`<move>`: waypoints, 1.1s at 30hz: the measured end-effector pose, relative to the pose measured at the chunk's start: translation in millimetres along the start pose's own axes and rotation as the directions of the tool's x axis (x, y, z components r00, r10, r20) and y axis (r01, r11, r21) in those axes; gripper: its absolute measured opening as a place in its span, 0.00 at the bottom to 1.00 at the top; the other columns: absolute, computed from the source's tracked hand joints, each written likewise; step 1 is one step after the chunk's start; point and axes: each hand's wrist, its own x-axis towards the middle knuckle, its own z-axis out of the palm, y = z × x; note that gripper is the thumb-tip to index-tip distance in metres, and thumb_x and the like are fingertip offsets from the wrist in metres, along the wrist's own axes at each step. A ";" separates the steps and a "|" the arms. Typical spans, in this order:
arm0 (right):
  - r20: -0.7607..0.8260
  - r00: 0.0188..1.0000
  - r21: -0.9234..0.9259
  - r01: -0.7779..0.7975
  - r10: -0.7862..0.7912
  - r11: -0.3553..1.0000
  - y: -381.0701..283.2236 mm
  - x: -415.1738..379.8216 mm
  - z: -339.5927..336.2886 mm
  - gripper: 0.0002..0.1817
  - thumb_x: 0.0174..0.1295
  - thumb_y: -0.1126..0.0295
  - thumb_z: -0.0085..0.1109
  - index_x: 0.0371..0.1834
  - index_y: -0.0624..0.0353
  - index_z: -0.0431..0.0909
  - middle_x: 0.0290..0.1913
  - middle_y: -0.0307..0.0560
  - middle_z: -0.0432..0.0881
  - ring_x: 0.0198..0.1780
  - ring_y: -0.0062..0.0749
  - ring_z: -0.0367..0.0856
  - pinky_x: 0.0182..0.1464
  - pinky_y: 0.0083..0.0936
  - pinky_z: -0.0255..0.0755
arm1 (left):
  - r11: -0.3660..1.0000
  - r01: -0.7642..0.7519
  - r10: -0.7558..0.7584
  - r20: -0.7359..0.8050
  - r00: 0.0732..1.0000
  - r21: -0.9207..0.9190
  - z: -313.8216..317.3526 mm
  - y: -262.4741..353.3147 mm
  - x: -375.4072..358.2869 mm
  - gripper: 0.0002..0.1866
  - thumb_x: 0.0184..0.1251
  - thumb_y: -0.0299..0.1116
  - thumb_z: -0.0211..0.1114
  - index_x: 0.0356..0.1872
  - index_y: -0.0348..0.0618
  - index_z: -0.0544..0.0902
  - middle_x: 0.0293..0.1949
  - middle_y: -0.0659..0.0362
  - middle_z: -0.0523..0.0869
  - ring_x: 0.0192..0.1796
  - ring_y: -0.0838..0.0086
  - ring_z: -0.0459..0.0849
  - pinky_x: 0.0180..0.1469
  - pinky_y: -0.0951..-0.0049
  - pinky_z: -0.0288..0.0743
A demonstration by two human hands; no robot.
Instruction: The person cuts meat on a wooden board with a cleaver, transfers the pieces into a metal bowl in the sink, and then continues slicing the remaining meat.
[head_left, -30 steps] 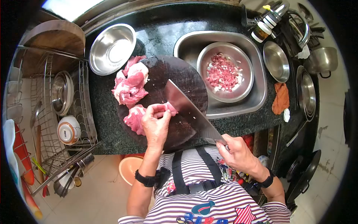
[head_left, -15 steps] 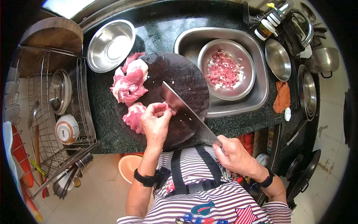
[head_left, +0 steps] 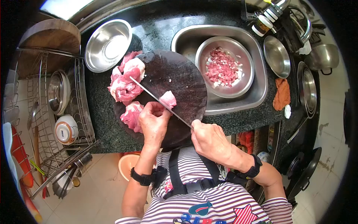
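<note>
My right hand [head_left: 212,140] grips the handle of a cleaver [head_left: 152,94], its blade edge-down across the round dark cutting board [head_left: 184,72]. My left hand [head_left: 153,121] is closed, fingers curled against the near side of the blade. A small piece of raw meat [head_left: 168,99] shows just beyond the blade; its other end seems to be under my left fingertips, partly hidden. A lump of raw meat [head_left: 131,116] lies left of my left hand. Behind it, a larger pile of meat [head_left: 127,80] sits at the board's left edge.
A steel bowl of diced meat [head_left: 224,69] stands in the sink [head_left: 263,74]. An upright steel bowl [head_left: 108,45] is at the back left. Another steel bowl [head_left: 276,56] and an orange cloth [head_left: 281,94] are right of the sink. A wire dish rack [head_left: 85,100] borders the left.
The cleaver has swung left and stands more upright beside my left fingers, and my right hand has moved left with it. A meat piece now shows right of the blade.
</note>
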 end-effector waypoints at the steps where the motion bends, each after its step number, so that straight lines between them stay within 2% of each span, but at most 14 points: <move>1: -0.004 1.000 -0.001 0.000 0.000 1.000 -0.2 -4.5 -1.5 0.05 0.59 0.78 0.54 0.33 0.65 0.68 0.23 0.62 0.79 0.27 0.61 0.81 0.30 0.50 0.75 | 1.000 -0.004 0.004 0.001 1.000 0.000 1.0 -1.4 0.2 0.06 0.59 0.20 0.67 0.36 0.30 0.80 0.30 0.58 0.87 0.33 0.77 0.88 0.36 0.78 0.81; 4: 0.077 0.995 -0.004 -0.067 0.067 0.998 3.9 -27.6 -12.7 0.05 0.59 0.78 0.54 0.33 0.65 0.67 0.27 0.62 0.80 0.29 0.61 0.81 0.31 0.51 0.75 | 0.991 0.026 -0.037 -0.081 0.996 -0.134 4.5 -8.8 4.1 0.05 0.59 0.20 0.66 0.35 0.31 0.80 0.30 0.57 0.87 0.31 0.76 0.88 0.35 0.78 0.81; 10: 0.136 0.986 -0.046 -0.090 0.095 0.995 11.5 -54.6 -29.7 0.06 0.60 0.78 0.56 0.37 0.67 0.71 0.24 0.64 0.79 0.29 0.62 0.81 0.32 0.50 0.74 | 0.953 0.024 -0.031 -0.016 0.999 -0.302 -4.3 -16.2 -2.3 0.06 0.61 0.20 0.67 0.38 0.34 0.79 0.33 0.58 0.86 0.33 0.78 0.86 0.36 0.78 0.84; 12: 0.130 0.988 -0.052 -0.082 0.089 0.995 12.6 -57.9 -31.5 0.06 0.60 0.78 0.56 0.37 0.67 0.71 0.24 0.64 0.79 0.29 0.62 0.81 0.31 0.50 0.74 | 0.896 0.075 -0.106 -0.046 0.993 -0.437 -20.2 -14.8 -11.7 0.05 0.62 0.19 0.65 0.37 0.35 0.79 0.35 0.57 0.86 0.34 0.77 0.86 0.38 0.75 0.86; 19: 0.106 0.989 0.112 -0.113 0.101 0.987 21.2 -60.2 -42.7 0.04 0.63 0.76 0.56 0.36 0.66 0.72 0.23 0.62 0.77 0.27 0.59 0.80 0.29 0.46 0.72 | 0.755 0.252 -0.197 0.157 0.968 -0.605 -29.9 6.7 -22.6 0.18 0.65 0.17 0.60 0.56 0.35 0.75 0.46 0.53 0.85 0.45 0.72 0.87 0.44 0.71 0.87; 21: 0.024 0.994 0.192 -0.111 0.108 0.975 15.3 -59.9 -47.3 0.03 0.62 0.78 0.56 0.37 0.65 0.73 0.22 0.61 0.77 0.26 0.59 0.80 0.28 0.44 0.71 | 0.942 0.164 -0.109 0.197 0.974 -0.291 -30.5 -5.3 -24.4 0.20 0.66 0.18 0.61 0.59 0.34 0.75 0.50 0.51 0.84 0.46 0.70 0.88 0.45 0.71 0.86; 22: 0.009 0.993 0.193 -0.121 0.121 0.974 11.9 -58.6 -52.6 0.03 0.61 0.80 0.56 0.37 0.65 0.74 0.24 0.60 0.77 0.27 0.58 0.80 0.28 0.42 0.71 | 0.998 0.040 -0.034 0.109 0.993 -0.057 -31.0 -13.0 -28.2 0.18 0.64 0.18 0.64 0.56 0.34 0.79 0.49 0.52 0.85 0.43 0.73 0.87 0.43 0.75 0.84; 23: 0.014 0.993 0.193 -0.118 0.118 0.974 11.4 -57.1 -54.0 0.03 0.61 0.80 0.56 0.37 0.65 0.74 0.24 0.60 0.77 0.27 0.58 0.80 0.28 0.42 0.71 | 0.997 0.043 -0.037 0.104 0.994 -0.057 -33.0 -10.7 -32.1 0.18 0.64 0.18 0.64 0.56 0.34 0.79 0.49 0.52 0.85 0.43 0.73 0.87 0.43 0.75 0.84; 25: -0.102 0.991 0.154 -0.071 0.087 0.986 11.7 -55.5 -55.8 0.03 0.61 0.80 0.56 0.37 0.65 0.74 0.25 0.60 0.78 0.28 0.58 0.80 0.29 0.43 0.71 | 0.915 -0.214 0.234 -0.020 0.972 0.341 -36.0 -1.8 -37.5 0.15 0.61 0.17 0.66 0.50 0.35 0.83 0.46 0.50 0.85 0.37 0.69 0.87 0.41 0.73 0.82; 26: -0.108 0.990 0.140 -0.072 0.088 0.988 13.6 -54.7 -56.8 0.03 0.61 0.79 0.57 0.37 0.65 0.74 0.26 0.60 0.78 0.28 0.58 0.80 0.29 0.43 0.71 | 0.870 -0.332 0.369 -0.033 0.929 0.366 -33.7 -7.3 -36.2 0.15 0.59 0.17 0.67 0.48 0.36 0.84 0.45 0.52 0.85 0.39 0.67 0.86 0.43 0.69 0.80; 27: -0.108 0.990 0.137 -0.071 0.087 0.988 15.1 -53.8 -58.5 0.03 0.61 0.79 0.57 0.37 0.65 0.74 0.26 0.60 0.78 0.28 0.58 0.80 0.29 0.43 0.71 | 0.870 -0.332 0.369 -0.035 0.929 0.364 -28.8 -10.2 -32.4 0.15 0.59 0.17 0.67 0.48 0.36 0.84 0.45 0.52 0.85 0.39 0.67 0.86 0.43 0.69 0.80; 29: -0.086 0.994 0.091 -0.061 0.069 0.994 17.2 -52.3 -60.4 0.03 0.61 0.78 0.57 0.36 0.65 0.73 0.25 0.60 0.78 0.28 0.59 0.80 0.28 0.43 0.70 | 0.616 -0.669 0.706 0.085 0.703 0.415 -13.8 -10.5 -20.6 0.15 0.58 0.18 0.67 0.48 0.36 0.83 0.47 0.50 0.84 0.44 0.58 0.85 0.48 0.63 0.80; 30: -0.083 0.994 0.089 -0.060 0.067 0.994 17.2 -52.7 -60.2 0.03 0.61 0.78 0.57 0.36 0.65 0.73 0.25 0.60 0.78 0.28 0.59 0.80 0.28 0.43 0.70 | 0.579 -0.696 0.724 0.125 0.679 0.426 -7.1 -9.2 -16.7 0.17 0.56 0.19 0.66 0.48 0.36 0.83 0.48 0.50 0.83 0.51 0.55 0.82 0.54 0.60 0.78; 33: -0.038 0.994 0.106 -0.101 0.106 0.989 16.8 -55.9 -57.7 0.03 0.62 0.78 0.57 0.36 0.64 0.73 0.24 0.60 0.77 0.28 0.59 0.80 0.28 0.44 0.70 | 0.487 -0.736 0.753 0.200 0.627 0.470 4.8 -17.9 2.4 0.19 0.53 0.20 0.63 0.49 0.34 0.83 0.50 0.49 0.83 0.54 0.54 0.81 0.58 0.58 0.76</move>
